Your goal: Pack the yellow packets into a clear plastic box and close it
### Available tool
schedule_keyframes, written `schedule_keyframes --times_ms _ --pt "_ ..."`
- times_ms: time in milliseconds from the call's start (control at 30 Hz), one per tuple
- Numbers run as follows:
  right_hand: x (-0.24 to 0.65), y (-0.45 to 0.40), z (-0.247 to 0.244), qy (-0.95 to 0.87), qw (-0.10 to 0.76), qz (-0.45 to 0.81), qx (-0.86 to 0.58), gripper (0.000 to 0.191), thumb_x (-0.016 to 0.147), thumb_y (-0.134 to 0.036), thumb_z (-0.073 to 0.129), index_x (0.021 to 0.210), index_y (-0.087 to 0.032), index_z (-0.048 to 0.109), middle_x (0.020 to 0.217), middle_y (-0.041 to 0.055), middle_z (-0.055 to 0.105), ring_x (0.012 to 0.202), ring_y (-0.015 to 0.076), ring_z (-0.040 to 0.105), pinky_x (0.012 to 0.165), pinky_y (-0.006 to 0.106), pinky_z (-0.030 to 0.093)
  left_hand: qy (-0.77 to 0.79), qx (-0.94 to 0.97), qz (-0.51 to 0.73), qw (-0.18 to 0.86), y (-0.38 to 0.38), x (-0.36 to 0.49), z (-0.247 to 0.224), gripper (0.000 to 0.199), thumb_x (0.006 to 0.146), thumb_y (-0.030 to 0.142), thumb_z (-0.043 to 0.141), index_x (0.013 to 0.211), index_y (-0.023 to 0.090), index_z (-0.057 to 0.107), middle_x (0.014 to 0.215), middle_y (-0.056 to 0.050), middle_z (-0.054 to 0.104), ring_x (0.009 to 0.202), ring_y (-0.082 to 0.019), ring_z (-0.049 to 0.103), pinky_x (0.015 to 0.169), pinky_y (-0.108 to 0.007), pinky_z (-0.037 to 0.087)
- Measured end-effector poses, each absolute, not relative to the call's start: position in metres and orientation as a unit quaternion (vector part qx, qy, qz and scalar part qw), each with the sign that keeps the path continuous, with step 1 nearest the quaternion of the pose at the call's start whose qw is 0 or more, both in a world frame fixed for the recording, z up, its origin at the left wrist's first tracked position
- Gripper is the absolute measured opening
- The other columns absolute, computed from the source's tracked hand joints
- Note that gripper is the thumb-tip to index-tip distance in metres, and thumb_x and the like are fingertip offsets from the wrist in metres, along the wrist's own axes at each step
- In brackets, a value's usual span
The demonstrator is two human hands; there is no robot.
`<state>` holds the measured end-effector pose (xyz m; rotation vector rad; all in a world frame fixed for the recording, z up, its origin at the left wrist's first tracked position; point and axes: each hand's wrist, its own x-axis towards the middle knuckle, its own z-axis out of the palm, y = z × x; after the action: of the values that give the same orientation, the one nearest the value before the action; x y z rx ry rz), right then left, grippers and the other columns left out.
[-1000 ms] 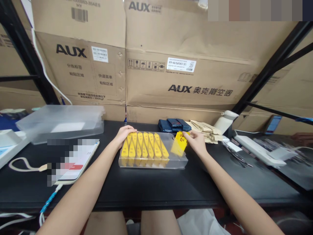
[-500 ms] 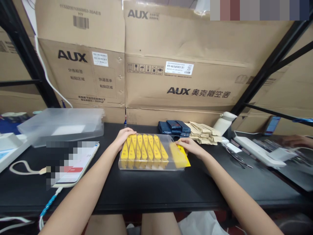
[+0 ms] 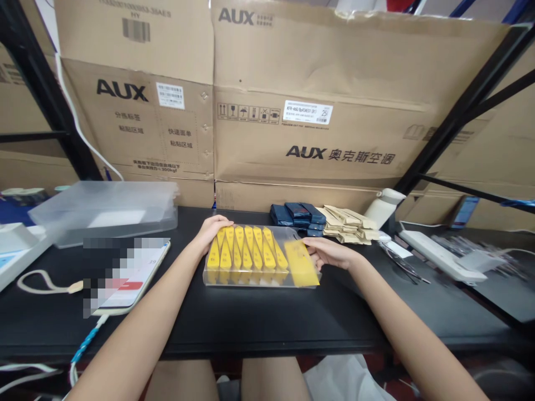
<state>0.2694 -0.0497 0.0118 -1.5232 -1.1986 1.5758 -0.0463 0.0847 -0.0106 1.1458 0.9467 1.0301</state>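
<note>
Yellow packets (image 3: 246,253) stand in an overlapping row inside a clear plastic box (image 3: 261,281) at the middle of the black table (image 3: 259,317). The row fills the left and centre of the box, and one more yellow packet (image 3: 301,266) lies flat at the right end, not yet leaned against the others; so I judge the filling is mostly done, with this last place to be tidied. The left hand (image 3: 212,229) rests on the far left corner of the box, its fingers laid lightly curved over the first packets, holding the row in place and not pinching anything. The right hand (image 3: 328,252) is at the right end of the box, its fingers loosely bent, with the fingertips touching the upper edge of the flat packet; whether it really pinches it I cannot tell. So the flat packet lies under and just before the right fingertips, between both hands. Behind the box there are dark blue packets (image 3: 298,214) and brown packets (image 3: 345,223) in small piles. A phone (image 3: 129,273) lies at the left, near a frosted plastic lid (image 3: 104,209).
</note>
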Motion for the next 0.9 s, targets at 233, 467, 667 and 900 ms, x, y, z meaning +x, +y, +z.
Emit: schedule_keyframes --times_ms 233,467,667,900 --pt "0.274 -0.049 0.009 -0.457 0.297 0.636 -0.546 0.03 0.088 -0.039 0.055 0.096 -0.011 0.059 0.068 0.0066 0.07 0.051 0.0132 0.066 0.043 0.019 0.053 0.41 0.496 0.453 0.617 0.085 -0.045 -0.01 0.026 0.048 0.029 0.079 0.063 0.017 0.061 0.062 -0.001 0.065 0.058 -0.015 0.06 0.057 -0.025 0.046" --pt "0.273 -0.052 0.01 -0.477 0.313 0.667 -0.479 0.038 0.084 -0.034 0.062 0.115 -0.016 0.05 0.078 0.0047 0.069 0.06 0.0145 0.069 0.044 0.019 0.053 0.409 0.49 0.454 0.622 0.082 -0.045 -0.007 0.027 0.047 0.028 0.079 0.062 0.016 0.06 0.063 -0.002 0.066 0.059 -0.016 0.06 0.058 -0.027 0.047" --pt "0.273 -0.051 0.009 -0.477 0.318 0.681 -0.455 0.04 0.086 -0.035 0.059 0.12 -0.017 0.047 0.09 0.0109 0.07 0.07 0.0188 0.071 0.045 0.018 0.051 0.413 0.49 0.453 0.62 0.079 -0.045 -0.004 0.025 0.048 0.027 0.078 0.061 0.016 0.06 0.064 -0.002 0.066 0.061 -0.016 0.061 0.06 -0.027 0.047" --pt "0.276 -0.044 -0.001 -0.453 0.341 0.694 -0.443 0.035 0.091 -0.037 0.049 0.12 -0.018 0.047 0.09 0.0101 0.069 0.057 0.0143 0.067 0.04 0.02 0.05 0.408 0.489 0.455 0.622 0.077 -0.045 -0.004 0.025 0.048 0.028 0.077 0.061 0.017 0.06 0.067 -0.003 0.068 0.064 -0.018 0.062 0.062 -0.028 0.047"
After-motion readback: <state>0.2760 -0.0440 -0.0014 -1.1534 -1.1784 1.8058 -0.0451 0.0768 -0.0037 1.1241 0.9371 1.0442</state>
